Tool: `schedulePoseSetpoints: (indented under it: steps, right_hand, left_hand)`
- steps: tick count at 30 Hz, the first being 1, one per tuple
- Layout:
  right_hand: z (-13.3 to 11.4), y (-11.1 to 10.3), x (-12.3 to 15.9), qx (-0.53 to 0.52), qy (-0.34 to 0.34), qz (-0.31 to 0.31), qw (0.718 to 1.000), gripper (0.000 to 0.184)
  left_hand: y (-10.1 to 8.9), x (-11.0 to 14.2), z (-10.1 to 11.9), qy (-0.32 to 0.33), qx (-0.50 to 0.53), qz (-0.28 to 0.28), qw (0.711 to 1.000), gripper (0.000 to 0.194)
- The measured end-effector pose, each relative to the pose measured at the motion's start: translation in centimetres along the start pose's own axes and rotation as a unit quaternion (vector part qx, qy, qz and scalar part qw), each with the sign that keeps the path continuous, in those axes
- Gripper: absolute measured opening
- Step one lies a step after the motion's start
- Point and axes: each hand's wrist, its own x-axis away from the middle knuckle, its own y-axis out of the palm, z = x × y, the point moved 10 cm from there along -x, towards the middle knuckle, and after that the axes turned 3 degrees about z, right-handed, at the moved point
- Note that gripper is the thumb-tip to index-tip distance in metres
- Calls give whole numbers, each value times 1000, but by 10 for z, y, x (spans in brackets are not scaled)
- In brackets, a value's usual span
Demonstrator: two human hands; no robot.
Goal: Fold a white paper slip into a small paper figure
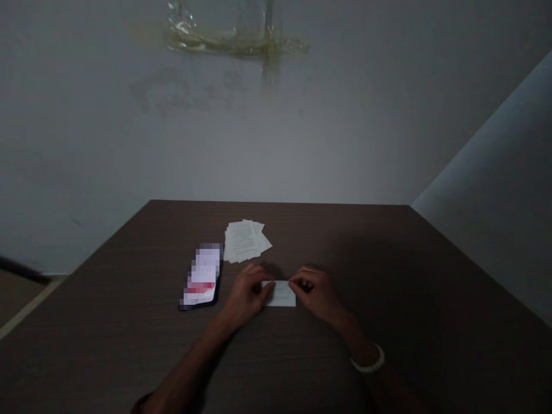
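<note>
A small sheet of paper (282,295) with lines of print lies on the dark wooden table between my hands. My left hand (250,289) pinches its upper left side, thumb over the paper and fingers curled behind. At the upper right corner, my right hand (315,289) closes thumb and forefinger on the edge. A pale beaded bracelet (370,361) circles my right wrist. Just beyond my left hand sits a loose pile of printed papers (244,240), its sheets fanned unevenly.
To the left of my left hand lies a phone (202,276) with its screen lit and blurred out. The table (129,259) meets a grey wall (345,144) at its far edge. Yellowed tape (237,49) sticks to the wall above.
</note>
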Motion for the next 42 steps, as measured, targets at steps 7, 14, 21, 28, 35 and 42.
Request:
schedulePoseSetpoints:
  steps: [7, 14, 21, 28, 35, 42]
  right_hand:
    - [-19, 7, 3, -22, -25, -14, 999, 9]
    - [-17, 5, 2, -15, -32, -12, 999, 10]
    - [-5, -11, -1, -2, -15, 14, 1000, 11]
    - [18, -25, -2, -24, 59, 80, 995, 11]
    - [44, -9, 5, -156, 164, 98, 969, 18]
    - [38, 1, 5, -148, 163, 53, 974, 19]
  left_hand:
    - [-6, 0, 6, 1, 20, 34, 999, 8]
    - [-11, -1, 5, -15, 21, 41, 999, 11]
    - [-27, -4, -5, -38, -18, 78, 996, 13]
    - [-35, 0, -25, -102, 5, 103, 989, 14]
    - [-10, 0, -31, -158, 86, 15, 984, 27]
    - [-9, 1, -36, -168, 91, 19, 981, 24]
